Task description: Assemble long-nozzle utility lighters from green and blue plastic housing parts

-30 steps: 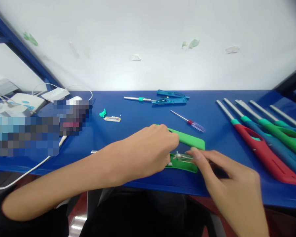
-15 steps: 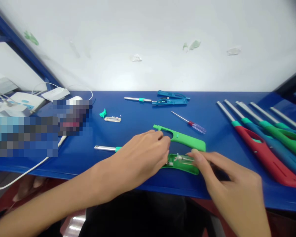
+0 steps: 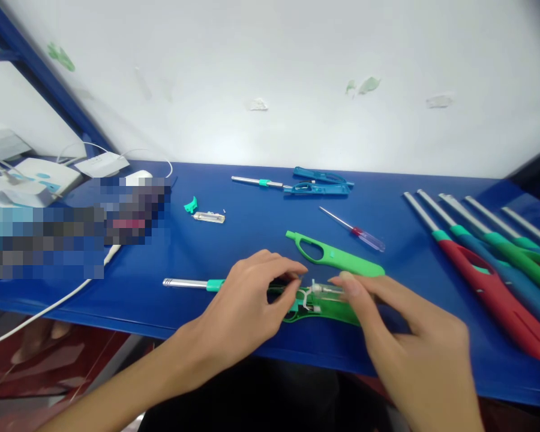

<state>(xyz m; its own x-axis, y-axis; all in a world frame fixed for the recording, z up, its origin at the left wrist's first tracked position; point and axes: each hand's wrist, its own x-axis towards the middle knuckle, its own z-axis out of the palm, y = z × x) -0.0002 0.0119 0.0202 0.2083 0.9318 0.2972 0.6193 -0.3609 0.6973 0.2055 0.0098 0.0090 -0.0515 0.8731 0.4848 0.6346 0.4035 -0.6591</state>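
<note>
An opened green gas lighter half-shell [image 3: 330, 313] lies near the table's front edge, with a silver tube [image 3: 184, 283] and teal collar [image 3: 215, 285] at its left. My right hand [image 3: 414, 336] pinches a clear fuel tank [image 3: 326, 290] above the shell; a small white fitting and a pale tube show at the tank's left end. My left hand [image 3: 256, 294] is over the shell's trigger section, thumb and forefinger closed together; what is between them is hidden. Behind both hands lies the other green shell half [image 3: 342, 257].
Behind lie a screwdriver [image 3: 364, 237], an opened blue lighter [image 3: 317, 189], another clear tank [image 3: 209, 217] and a teal trigger piece [image 3: 191, 205]. Several whole lighters, a red one [image 3: 490, 282] nearest, line the right. White cables [image 3: 78, 294] and blurred-out items are at left.
My left hand has drawn back a little left and its fingertips have lifted, showing more of the shell's inside. The clear tank in my right hand has shifted slightly left.
</note>
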